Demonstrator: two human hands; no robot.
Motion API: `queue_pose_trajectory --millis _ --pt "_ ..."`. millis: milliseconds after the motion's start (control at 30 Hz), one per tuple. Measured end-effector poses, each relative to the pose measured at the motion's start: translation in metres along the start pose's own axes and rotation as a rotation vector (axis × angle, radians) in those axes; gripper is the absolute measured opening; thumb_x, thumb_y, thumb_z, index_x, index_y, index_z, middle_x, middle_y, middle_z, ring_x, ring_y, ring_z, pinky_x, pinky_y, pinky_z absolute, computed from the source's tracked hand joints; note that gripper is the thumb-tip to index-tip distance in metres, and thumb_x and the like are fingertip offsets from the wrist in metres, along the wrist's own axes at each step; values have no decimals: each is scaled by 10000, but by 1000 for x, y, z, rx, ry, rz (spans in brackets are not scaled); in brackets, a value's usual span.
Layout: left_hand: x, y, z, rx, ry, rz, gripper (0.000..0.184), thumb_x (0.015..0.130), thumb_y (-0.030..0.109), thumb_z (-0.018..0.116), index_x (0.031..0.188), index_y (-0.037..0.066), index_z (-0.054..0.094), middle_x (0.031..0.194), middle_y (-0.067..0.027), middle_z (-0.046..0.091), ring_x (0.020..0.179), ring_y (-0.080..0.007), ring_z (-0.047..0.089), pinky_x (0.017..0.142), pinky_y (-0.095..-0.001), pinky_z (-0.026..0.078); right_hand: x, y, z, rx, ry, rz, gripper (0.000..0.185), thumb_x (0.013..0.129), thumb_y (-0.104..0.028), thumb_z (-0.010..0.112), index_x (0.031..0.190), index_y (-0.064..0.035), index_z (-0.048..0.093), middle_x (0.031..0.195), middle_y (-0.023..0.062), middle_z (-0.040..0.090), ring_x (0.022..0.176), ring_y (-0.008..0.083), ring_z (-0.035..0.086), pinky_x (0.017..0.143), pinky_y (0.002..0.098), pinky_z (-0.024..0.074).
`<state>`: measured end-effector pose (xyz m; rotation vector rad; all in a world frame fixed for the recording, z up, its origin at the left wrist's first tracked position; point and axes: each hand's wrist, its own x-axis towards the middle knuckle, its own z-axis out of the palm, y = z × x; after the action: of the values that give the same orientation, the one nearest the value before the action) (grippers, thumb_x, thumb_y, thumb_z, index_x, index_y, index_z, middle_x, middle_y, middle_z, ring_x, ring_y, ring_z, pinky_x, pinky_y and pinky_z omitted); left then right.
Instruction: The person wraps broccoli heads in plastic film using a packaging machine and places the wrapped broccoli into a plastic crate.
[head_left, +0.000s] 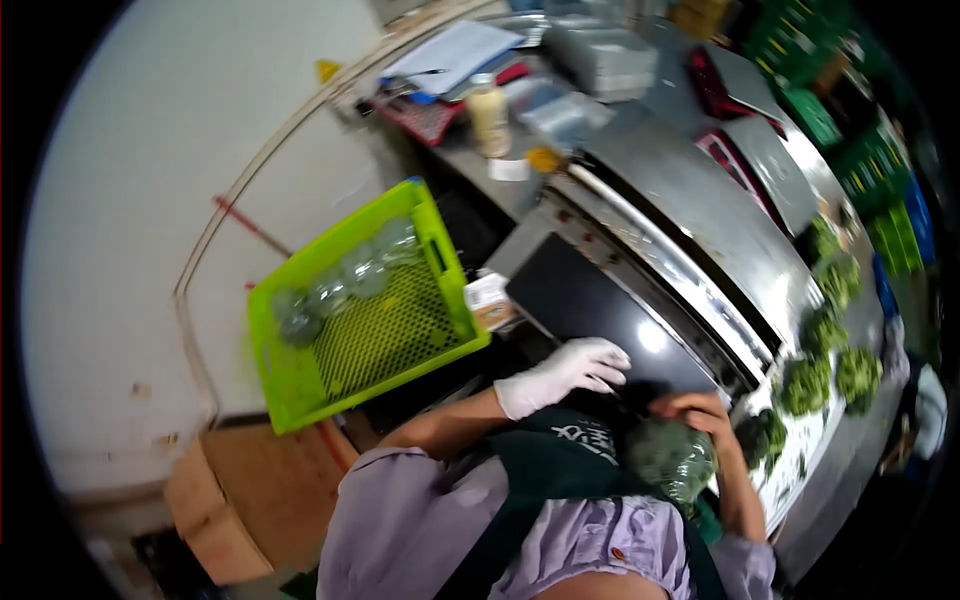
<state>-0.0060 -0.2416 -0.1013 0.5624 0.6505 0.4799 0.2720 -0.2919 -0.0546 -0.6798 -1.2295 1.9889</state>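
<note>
My left hand [568,378], in a white glove, hovers over the near edge of a dark flat plate [600,305] on a metal wrapping machine. Its fingers are slightly bent and apart, with nothing in them. My bare right hand [697,412] is closed over the top of a broccoli head in clear film [672,458], held close to my apron [570,440]. The shiny film covers the green head; part of my right hand's grip is hidden. Loose broccoli heads [806,385] lie on a white surface just right of my right hand.
A lime-green crate [455,290] at the left contains several film-wrapped items. Below it stands a cardboard box [270,495]. Behind the machine are a bottle [488,115], a clipboard with papers [455,58] and stacked clear trays [600,60]. Green crates [870,165] stand at the far right.
</note>
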Motion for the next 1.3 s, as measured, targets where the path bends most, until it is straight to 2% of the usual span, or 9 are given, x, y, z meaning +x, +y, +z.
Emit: queue_pose_trajectory --millis 100,200,367,567,733,833,1000,1133,1300 --pt "-7 -6 16 246 -58 -65 553 872 425 569 1235 19 468 1267 -131 502 1126 -209 534 881 -355 464 -30 53 23 608 572 -188 320 904 -271 467 777 -6 595 877 153 638 915 296 586 852 406 458" --pt "2 -20 27 518 -248 57 891 809 459 657 1399 -29 201 1382 -207 314 1225 -248 421 1008 -342 365 -17 52 26 642 996 -117 352 948 -285 410 745 -38 557 797 114 608 859 244 587 907 407 450" --pt "-16 25 17 36 -300 220 1050 619 469 790 1413 47 248 1373 -123 369 1283 -221 343 1078 -339 258 79 23 24 363 530 -377 354 942 -322 397 817 -22 536 879 144 593 908 284 568 990 447 377" --pt "-79 50 -43 -176 -88 655 918 658 401 668 1395 29 267 1392 -160 358 1293 -272 359 1087 -394 273 179 9 73 -194 352 -311 480 923 -404 464 1048 42 588 1211 188 552 1115 258 522 979 375 376" --pt "-152 37 -152 -174 437 796 931 604 397 721 1372 44 329 1354 -130 412 1230 -266 435 1041 -400 353 168 21 91 -305 379 -88 196 851 -91 620 1010 23 609 1155 140 582 1034 160 538 901 281 401" --pt "-177 14 -228 -133 712 853 779 723 309 697 1368 62 336 1318 -99 455 1210 -247 455 974 -411 426 152 35 86 -230 427 105 162 835 -5 616 992 34 610 1088 130 610 970 152 565 890 279 420" --pt "-156 -2 -305 -83 1150 675 837 702 126 770 1384 53 291 1242 -116 505 1111 -226 520 900 -367 478 142 51 85 -243 517 234 111 836 -10 624 933 43 622 1000 112 642 806 121 592 707 233 472" --pt "-104 -4 -345 359 1496 546 906 577 265 855 1325 29 401 1315 -158 362 1189 -258 413 1011 -351 355 141 54 91 -235 535 287 99 836 -24 633 900 50 626 975 104 646 761 110 578 686 230 466" --pt "-111 -5 -358 207 1356 445 930 626 277 834 1366 18 335 1339 -166 379 1186 -233 436 980 -343 393 132 62 89 -198 535 285 114 845 -54 639 901 45 633 908 77 646 749 92 570 682 214 454"
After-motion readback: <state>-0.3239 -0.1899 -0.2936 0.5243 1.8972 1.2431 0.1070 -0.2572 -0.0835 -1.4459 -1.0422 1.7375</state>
